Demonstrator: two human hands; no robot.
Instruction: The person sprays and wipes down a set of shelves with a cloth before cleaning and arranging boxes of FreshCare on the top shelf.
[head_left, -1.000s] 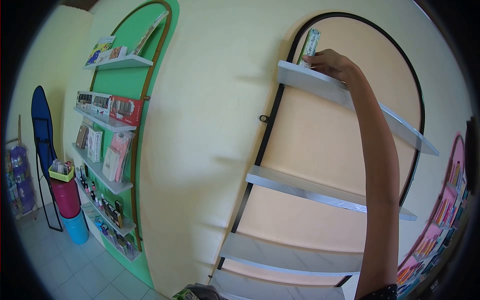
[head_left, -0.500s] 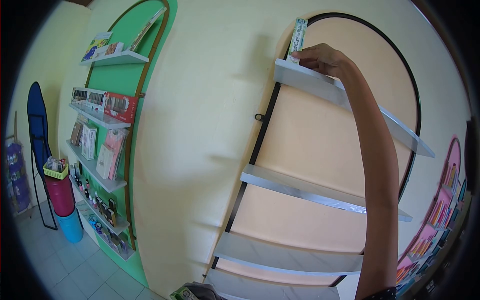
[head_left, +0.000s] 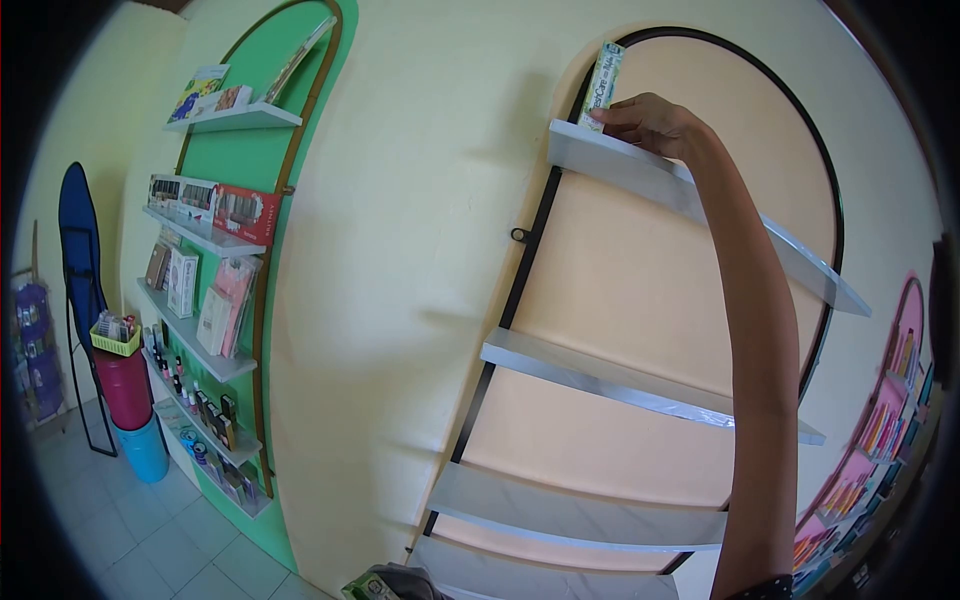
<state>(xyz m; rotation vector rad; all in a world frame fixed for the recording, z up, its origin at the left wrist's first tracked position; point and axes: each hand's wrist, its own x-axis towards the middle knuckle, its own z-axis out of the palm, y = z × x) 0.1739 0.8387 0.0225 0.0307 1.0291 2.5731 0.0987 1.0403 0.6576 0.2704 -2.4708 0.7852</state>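
Observation:
At the left end of the top grey shelf (head_left: 625, 158), a slim green-and-white carton (head_left: 603, 85) with printed lettering ending in "Care" stands on end, leaning slightly right. My right hand (head_left: 650, 124) pinches its lower part from the right, thumb and fingers closed. The carton's base appears to rest on the shelf. My right arm reaches up across the lower shelves. At the bottom edge of the view, a green-printed box (head_left: 372, 586) shows beside something dark that I cannot make out. My left hand is not visible.
More grey shelves (head_left: 590, 378) run below within a black arched frame (head_left: 545, 210). On the left, a green arched shelf unit (head_left: 225, 155) carries books, boxes and small bottles. A blue folded board (head_left: 78, 235) and stacked bins (head_left: 125, 395) stand beyond it. Pink shelves (head_left: 880, 430) are at far right.
The carton has shifted slightly right and down, and its top leans a little more to the right. My right hand stays on it, moving slightly with it.

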